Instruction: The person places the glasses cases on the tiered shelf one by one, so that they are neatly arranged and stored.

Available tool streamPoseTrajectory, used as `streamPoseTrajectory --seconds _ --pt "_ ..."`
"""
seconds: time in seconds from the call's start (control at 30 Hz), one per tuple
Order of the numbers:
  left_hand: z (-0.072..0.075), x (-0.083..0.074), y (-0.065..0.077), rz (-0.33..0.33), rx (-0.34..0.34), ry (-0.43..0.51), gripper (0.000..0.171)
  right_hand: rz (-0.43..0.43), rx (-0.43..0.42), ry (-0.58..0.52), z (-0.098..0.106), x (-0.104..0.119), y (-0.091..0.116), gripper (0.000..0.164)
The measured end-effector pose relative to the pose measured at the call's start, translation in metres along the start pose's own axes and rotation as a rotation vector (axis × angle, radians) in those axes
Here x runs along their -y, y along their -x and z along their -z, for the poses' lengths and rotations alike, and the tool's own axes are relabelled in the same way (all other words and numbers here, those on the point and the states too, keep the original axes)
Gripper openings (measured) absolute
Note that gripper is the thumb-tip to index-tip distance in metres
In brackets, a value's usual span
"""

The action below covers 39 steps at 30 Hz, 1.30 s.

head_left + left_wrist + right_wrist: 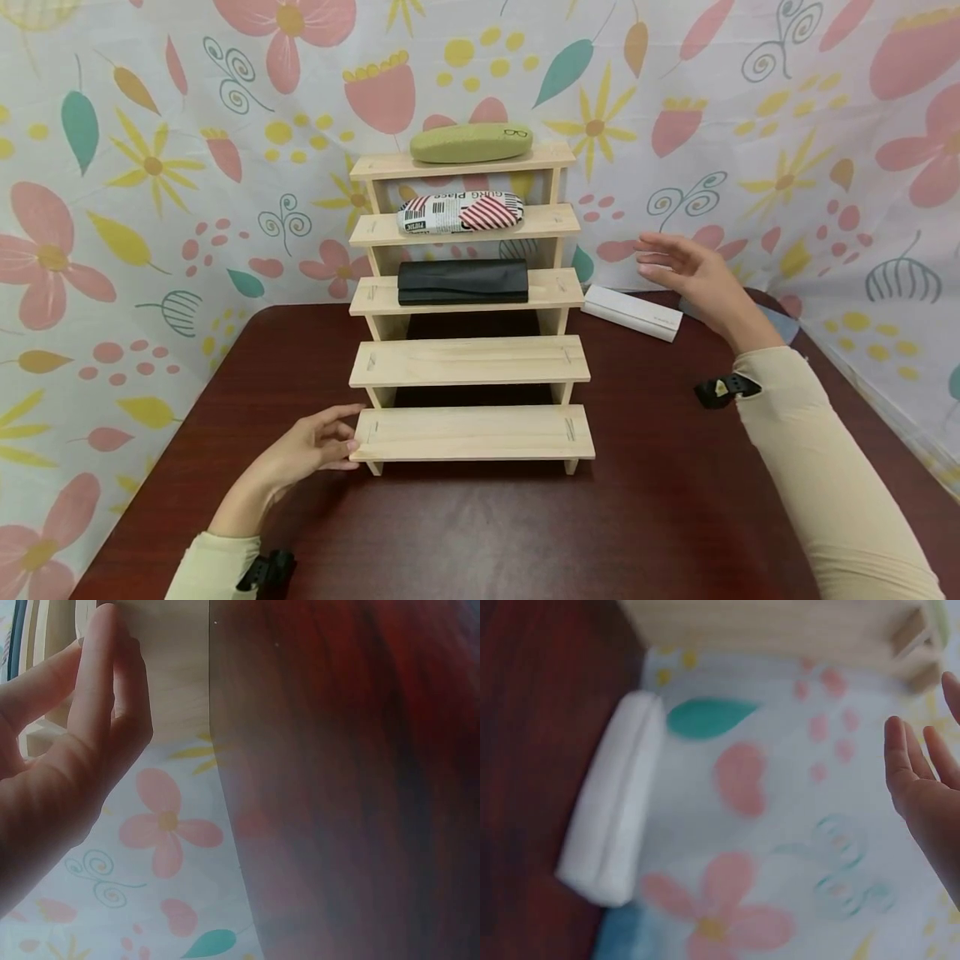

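Note:
A stepped wooden display rack (471,433) stands on the table. My left hand (311,446) holds the left end of its lowest step, thumb and fingers at the edge; in the left wrist view the fingertips (105,622) meet the wood. On the upper steps lie a green glasses case (471,143), a newsprint-patterned case (461,212) and a black case (462,282), one per step. My right hand (693,279) hovers with nothing in it, fingers loosely extended, right of the rack. Nearest to it, a white case (632,312) lies on the table.
A blue-grey flat item (780,323) lies at the table's back right, partly hidden by my right arm. The dark red table (480,533) ends at a floral cloth backdrop (150,250) behind and at both sides.

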<state>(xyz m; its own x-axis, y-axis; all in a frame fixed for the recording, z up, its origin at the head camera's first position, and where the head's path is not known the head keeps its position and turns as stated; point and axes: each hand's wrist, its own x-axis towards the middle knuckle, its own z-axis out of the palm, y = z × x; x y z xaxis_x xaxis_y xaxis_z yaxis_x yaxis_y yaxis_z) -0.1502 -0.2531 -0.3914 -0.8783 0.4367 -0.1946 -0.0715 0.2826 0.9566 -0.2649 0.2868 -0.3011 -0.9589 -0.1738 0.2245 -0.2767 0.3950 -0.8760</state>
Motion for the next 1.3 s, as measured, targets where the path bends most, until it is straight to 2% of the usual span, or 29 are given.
streamPoseTrajectory --seconds 0.23,0.47,0.57,1.03,1.3 --pt "0.000 -0.001 0.000 0.000 -0.001 0.002 0.061 -0.141 -0.036 -0.011 0.018 -0.049 0.006 0.061" --pt "-0.001 0.000 0.000 0.000 0.000 0.001 0.062 -0.276 -0.005 0.014 0.031 -0.089 0.014 0.078" --pt "0.000 0.000 0.000 0.002 0.000 0.011 0.061 -0.300 0.035 0.016 0.034 -0.100 0.017 0.083" --pt "-0.002 -0.001 -0.001 0.020 -0.013 0.036 0.064 -0.388 0.154 -0.068 0.037 -0.143 0.015 0.085" --pt "-0.002 -0.002 -0.001 0.023 -0.015 0.038 0.064 -0.415 0.144 -0.017 0.031 -0.154 0.006 0.087"
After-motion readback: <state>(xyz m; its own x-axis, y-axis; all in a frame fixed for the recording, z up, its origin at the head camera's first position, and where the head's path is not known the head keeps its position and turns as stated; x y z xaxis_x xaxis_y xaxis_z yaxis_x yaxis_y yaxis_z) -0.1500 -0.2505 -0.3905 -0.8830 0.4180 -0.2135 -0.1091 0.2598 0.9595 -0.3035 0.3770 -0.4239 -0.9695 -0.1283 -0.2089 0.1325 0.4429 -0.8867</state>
